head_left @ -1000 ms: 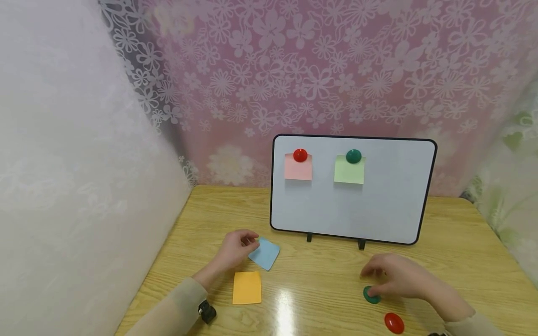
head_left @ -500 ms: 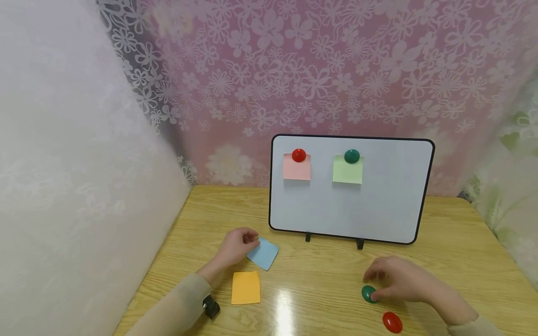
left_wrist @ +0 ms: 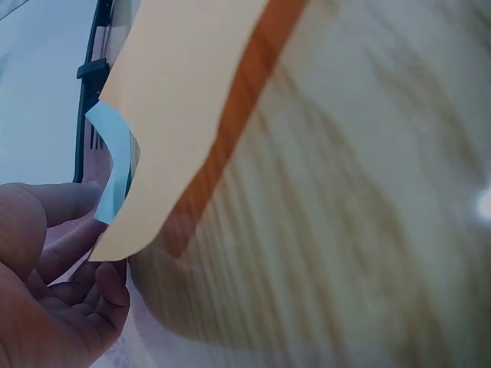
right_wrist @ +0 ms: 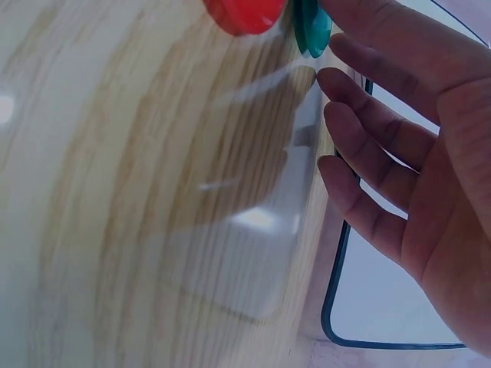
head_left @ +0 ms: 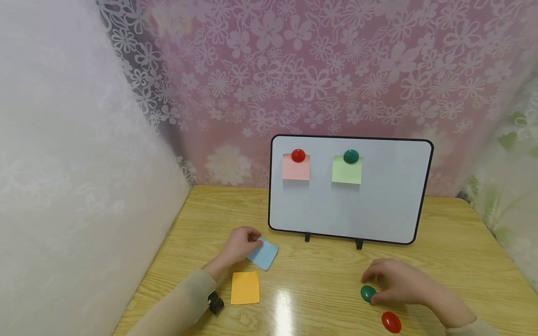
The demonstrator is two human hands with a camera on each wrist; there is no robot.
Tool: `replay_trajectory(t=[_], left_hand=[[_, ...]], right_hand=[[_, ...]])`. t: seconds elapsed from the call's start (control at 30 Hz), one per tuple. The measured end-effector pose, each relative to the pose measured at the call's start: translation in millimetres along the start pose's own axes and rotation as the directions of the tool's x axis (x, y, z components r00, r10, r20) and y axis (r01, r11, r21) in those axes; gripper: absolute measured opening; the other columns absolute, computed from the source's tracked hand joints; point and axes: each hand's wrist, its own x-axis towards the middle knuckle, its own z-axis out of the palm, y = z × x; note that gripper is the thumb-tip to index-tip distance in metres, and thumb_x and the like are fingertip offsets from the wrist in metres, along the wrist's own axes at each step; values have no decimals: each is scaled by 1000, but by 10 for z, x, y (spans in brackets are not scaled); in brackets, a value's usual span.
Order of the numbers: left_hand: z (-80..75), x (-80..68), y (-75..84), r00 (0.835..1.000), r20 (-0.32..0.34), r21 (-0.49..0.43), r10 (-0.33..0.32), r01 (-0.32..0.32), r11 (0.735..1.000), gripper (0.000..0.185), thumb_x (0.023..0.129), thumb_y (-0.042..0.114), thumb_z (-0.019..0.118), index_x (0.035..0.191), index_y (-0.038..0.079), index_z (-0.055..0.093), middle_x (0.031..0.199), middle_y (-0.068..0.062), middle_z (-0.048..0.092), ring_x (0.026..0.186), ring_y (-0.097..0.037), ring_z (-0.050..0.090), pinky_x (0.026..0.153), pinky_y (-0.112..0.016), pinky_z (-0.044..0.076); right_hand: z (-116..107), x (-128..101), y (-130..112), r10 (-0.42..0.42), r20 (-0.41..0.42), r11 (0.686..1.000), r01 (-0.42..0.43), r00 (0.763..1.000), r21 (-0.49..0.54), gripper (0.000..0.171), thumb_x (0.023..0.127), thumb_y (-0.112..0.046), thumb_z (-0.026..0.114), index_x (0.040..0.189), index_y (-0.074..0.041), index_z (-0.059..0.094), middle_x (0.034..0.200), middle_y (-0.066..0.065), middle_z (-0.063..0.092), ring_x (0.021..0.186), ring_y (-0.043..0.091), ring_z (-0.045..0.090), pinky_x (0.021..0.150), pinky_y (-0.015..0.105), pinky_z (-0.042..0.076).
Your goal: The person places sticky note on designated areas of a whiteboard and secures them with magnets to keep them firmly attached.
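My left hand [head_left: 240, 243] is at the left corner of a light blue sticky note [head_left: 264, 254] on the table. In the left wrist view the thumb and a finger pinch the edge of that note, which looks bent. Closer to me lies an orange sticky note [head_left: 245, 288], large in the left wrist view. My right hand [head_left: 397, 280] is beside a green round magnet [head_left: 368, 293], its thumb at the magnet's edge. The other fingers curve loosely and stand apart, seen in the right wrist view. A red round magnet [head_left: 391, 322] lies nearer to me.
A black-framed whiteboard [head_left: 386, 196] stands on small black feet at the back. On it, a red magnet [head_left: 298, 155] holds a pink note [head_left: 296, 170], and a green magnet [head_left: 351, 156] holds a light green note [head_left: 346, 172]. Patterned cloth hangs behind the wooden table [head_left: 319, 289].
My right thumb has shifted from over the green magnet to its right edge. The left hand has moved slightly, staying at the blue note's corner. The head view has turned a little.
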Motion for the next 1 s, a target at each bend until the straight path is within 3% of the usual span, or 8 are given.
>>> replay_trajectory(t=[1.0], left_hand=[[-1, 55, -20, 998, 55, 34, -33, 31, 999, 9, 96, 11, 80, 100, 5, 77, 84, 1, 64, 78, -15, 56, 70, -31, 49]], right_hand=[[5, 14, -16, 47, 40, 999, -47, 998, 11, 40, 77, -39, 97, 111, -32, 77, 109, -25, 64, 98, 2, 61, 86, 36, 57]])
